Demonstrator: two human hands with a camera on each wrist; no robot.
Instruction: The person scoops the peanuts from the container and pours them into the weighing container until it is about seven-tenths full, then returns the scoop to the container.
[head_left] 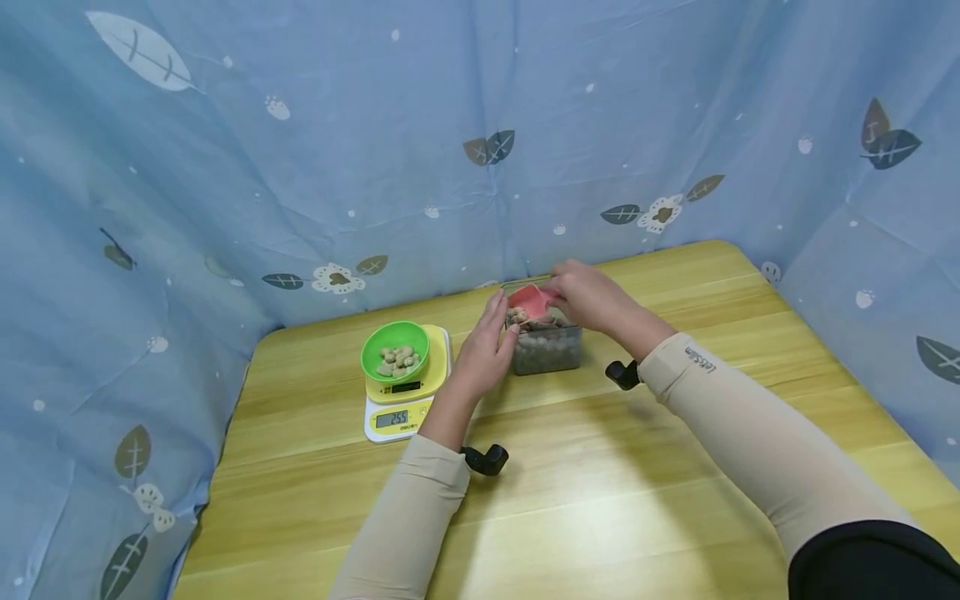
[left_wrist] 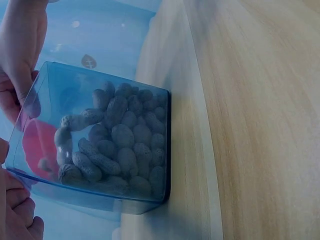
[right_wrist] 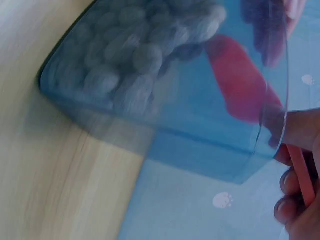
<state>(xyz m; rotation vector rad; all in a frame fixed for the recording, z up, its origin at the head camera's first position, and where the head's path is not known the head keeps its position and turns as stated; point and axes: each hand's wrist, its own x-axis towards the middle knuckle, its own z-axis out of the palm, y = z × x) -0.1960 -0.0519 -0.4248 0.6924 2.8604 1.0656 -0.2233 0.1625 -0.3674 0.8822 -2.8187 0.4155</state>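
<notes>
A clear plastic box [head_left: 567, 358] holding many unshelled peanuts [left_wrist: 125, 135] stands on the table. My left hand [head_left: 482, 350] holds the box by its left side and front corner, fingers at the rim. From the right, my right hand [head_left: 588, 298] grips the handle of a pink scoop [head_left: 529, 300]. The scoop's bowl is tilted inside the upper part of the box, over the peanuts, and some peanuts lie at its mouth. Through the clear wall the scoop [right_wrist: 240, 85] also shows in the right wrist view.
Left of the box, a green bowl [head_left: 367, 364] with several peanuts sits on a yellow and white kitchen scale [head_left: 441, 367], its display lit. A blue patterned curtain [head_left: 420, 150] hangs behind and beside the wooden table [head_left: 555, 500].
</notes>
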